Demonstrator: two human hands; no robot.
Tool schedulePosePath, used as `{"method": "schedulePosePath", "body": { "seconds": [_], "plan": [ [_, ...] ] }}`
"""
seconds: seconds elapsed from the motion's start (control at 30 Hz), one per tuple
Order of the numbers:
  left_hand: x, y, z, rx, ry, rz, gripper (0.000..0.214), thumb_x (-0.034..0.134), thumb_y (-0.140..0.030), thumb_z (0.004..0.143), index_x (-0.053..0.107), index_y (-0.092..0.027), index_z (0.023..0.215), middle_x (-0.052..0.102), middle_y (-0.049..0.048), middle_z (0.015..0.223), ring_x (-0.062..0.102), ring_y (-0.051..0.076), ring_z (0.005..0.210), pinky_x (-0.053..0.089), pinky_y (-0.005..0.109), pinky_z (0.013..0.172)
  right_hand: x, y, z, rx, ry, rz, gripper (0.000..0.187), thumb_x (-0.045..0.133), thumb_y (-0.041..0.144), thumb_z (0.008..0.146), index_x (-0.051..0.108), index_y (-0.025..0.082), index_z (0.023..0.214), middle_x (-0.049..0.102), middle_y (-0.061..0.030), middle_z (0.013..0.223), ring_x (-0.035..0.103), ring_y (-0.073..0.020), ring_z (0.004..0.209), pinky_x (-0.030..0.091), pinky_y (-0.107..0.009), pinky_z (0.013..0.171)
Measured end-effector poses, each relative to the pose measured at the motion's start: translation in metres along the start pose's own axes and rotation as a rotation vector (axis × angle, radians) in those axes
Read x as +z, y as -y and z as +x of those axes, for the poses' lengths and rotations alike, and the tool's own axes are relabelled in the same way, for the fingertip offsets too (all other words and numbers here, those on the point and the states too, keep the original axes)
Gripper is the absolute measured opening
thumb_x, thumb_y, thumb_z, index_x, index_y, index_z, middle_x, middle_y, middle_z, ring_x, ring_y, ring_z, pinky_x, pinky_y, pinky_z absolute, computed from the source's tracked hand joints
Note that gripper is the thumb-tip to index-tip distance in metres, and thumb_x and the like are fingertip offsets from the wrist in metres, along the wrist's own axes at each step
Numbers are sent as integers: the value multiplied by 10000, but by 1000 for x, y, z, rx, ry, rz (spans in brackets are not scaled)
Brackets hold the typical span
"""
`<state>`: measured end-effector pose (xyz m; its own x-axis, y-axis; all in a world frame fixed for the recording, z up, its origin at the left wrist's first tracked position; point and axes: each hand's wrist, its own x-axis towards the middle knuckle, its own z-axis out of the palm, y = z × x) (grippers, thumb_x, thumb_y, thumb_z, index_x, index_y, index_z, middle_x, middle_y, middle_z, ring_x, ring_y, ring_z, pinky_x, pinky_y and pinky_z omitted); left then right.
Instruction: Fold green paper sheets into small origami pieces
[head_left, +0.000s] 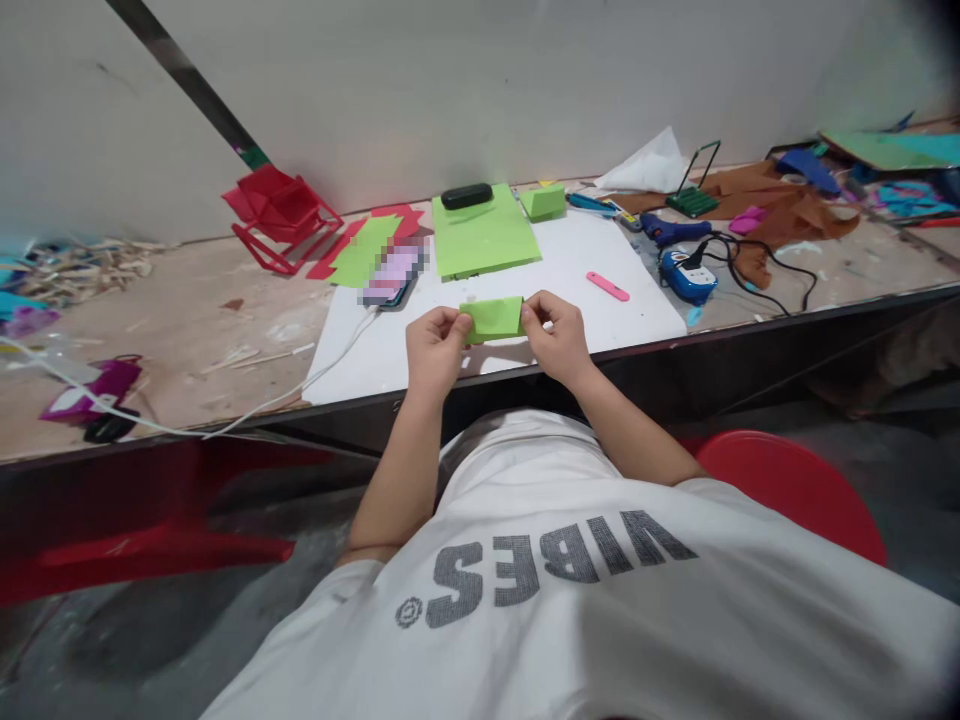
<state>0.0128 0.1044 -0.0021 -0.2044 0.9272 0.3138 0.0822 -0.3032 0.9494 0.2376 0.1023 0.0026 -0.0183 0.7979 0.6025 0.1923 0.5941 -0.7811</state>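
A small rectangle of green paper (493,319) is stretched between my two hands, just above the front edge of a white board (352,350). My left hand (437,345) pinches its left end between thumb and fingers. At the other end, my right hand (556,333) grips the paper the same way. Behind it lies a larger green sheet (491,240) with a black case (466,196) on top. A folded green paper piece (543,203) stands beside that sheet. To the right rests a pink cutter (607,286).
Left of the board stand a red miniature chair (281,215) and a phone (394,275) on a white cable. On the right are a blue glue gun (675,232), a blue power socket (688,277) with black cords, and brown scraps (795,205). Red stools (795,490) stand below.
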Motion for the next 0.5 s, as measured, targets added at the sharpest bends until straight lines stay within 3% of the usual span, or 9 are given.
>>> {"method": "schedulePosePath", "body": {
  "seconds": [0.1, 0.23, 0.37, 0.5],
  "plan": [
    [1, -1, -1, -28, 14, 43, 357, 980, -555, 881, 805, -245, 874, 791, 20, 748, 755, 177, 661, 600, 260, 626, 0, 4, 0, 48, -43, 39, 410, 718, 610, 1141, 635, 293, 894, 724, -29, 854, 659, -226, 808, 548, -403, 782],
    [2, -3, -2, -67, 10, 37, 185, 909, -394, 790, 812, -247, 848, 804, 17, 741, 725, 177, 654, 552, 257, 609, 3, 0, 3, 101, -77, 92, 355, 749, 617, 1066, 737, 283, 948, 802, -52, 906, 697, -240, 835, 586, -418, 807],
    [2, -9, -2, -58, 8, 42, 143, 851, -343, 736, 741, -254, 762, 719, -20, 659, 628, 152, 611, 463, 242, 583, 4, -4, 6, 113, -65, 125, 297, 758, 560, 1008, 803, 266, 1002, 843, -59, 950, 720, -246, 857, 616, -426, 846],
    [2, -8, -4, -5, 4, 25, 163, 848, -379, 736, 759, -242, 741, 730, -9, 667, 613, 145, 605, 448, 241, 580, 2, -3, 7, 103, 4, 121, 250, 754, 511, 974, 778, 262, 963, 786, -38, 883, 686, -235, 828, 599, -415, 835]
  ]
}}
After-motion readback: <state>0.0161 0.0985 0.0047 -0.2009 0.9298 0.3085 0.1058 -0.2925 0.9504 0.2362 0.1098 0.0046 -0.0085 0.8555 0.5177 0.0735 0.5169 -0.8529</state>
